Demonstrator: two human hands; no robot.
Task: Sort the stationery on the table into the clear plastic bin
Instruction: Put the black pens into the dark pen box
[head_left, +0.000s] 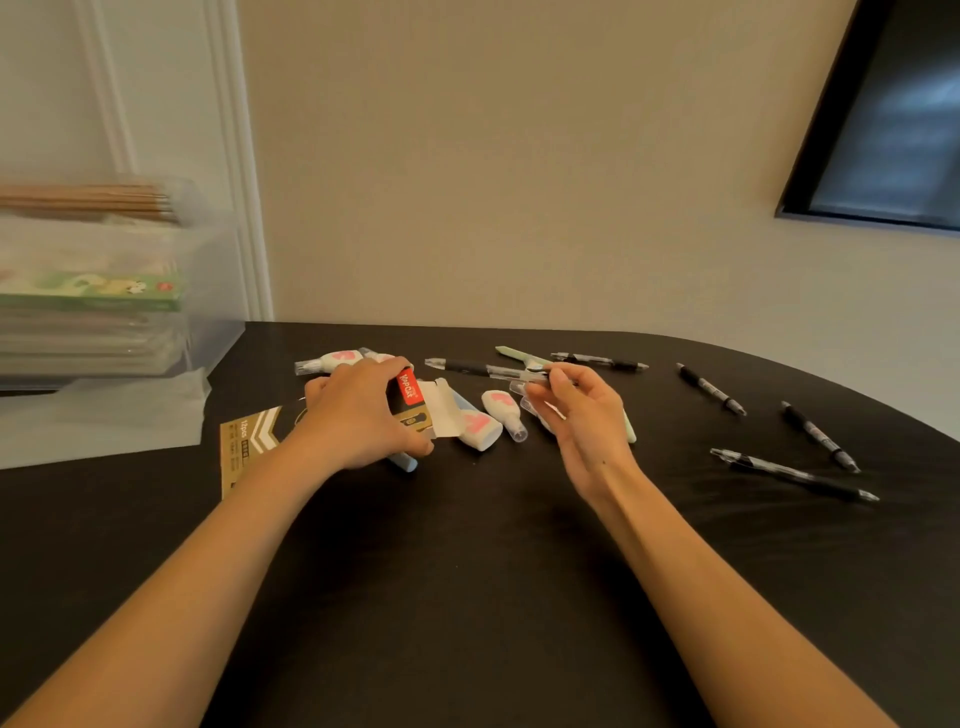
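Note:
My left hand (358, 415) grips a black, gold and red pen box (410, 400) with its white end flap open, lying on the black table (467, 571). My right hand (576, 415) pinches a black clear-barrelled pen (483, 370) by its tip end, just above the table. White correction-tape dispensers with pink marks lie around the box: one (332, 359) behind it, another (501, 410) to its right. The clear plastic bin (208, 291) stands at the far left, holding a green box and pencils.
Several black pens lie on the right half of the table, among them one (710, 388) and a long one (795, 474). A pale green pen (519, 355) lies behind my right hand. The clear bin lid (104, 415) lies flat before the bin. The wall is close behind.

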